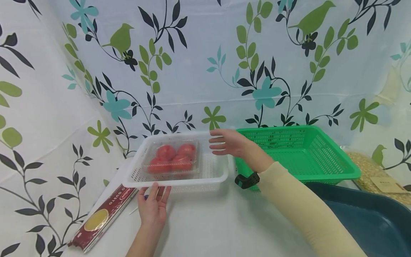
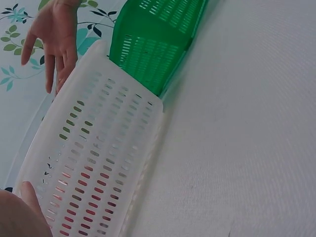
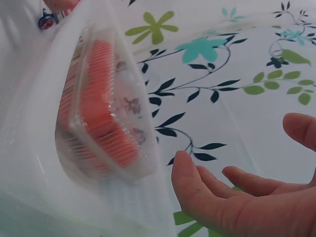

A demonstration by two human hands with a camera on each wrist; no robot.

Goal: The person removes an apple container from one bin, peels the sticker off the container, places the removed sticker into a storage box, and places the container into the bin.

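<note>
A white plastic basket [image 1: 212, 180] holds a clear plastic box [image 1: 196, 171] of red tomatoes [image 1: 166, 152], on its left side. My left hand [image 1: 153, 208] is at the basket's front rim, one digit over the edge and the others partly hidden below it. In the left wrist view its thumb [image 2: 30, 195] lies against the basket's slotted wall. My right hand [image 1: 229, 142] hovers by the basket's back right corner, fingers spread and apart from the rim. From the right wrist view, nothing is between its fingers [image 3: 190, 185].
A green basket [image 1: 337, 176] stands close on the right, with a dark blue tray [image 1: 363, 210] before it and a bag of grain [image 1: 369, 171] behind. A long dark red packet [image 1: 104, 217] lies left. Beside my left hand is a small blue and red round thing [image 3: 47, 21].
</note>
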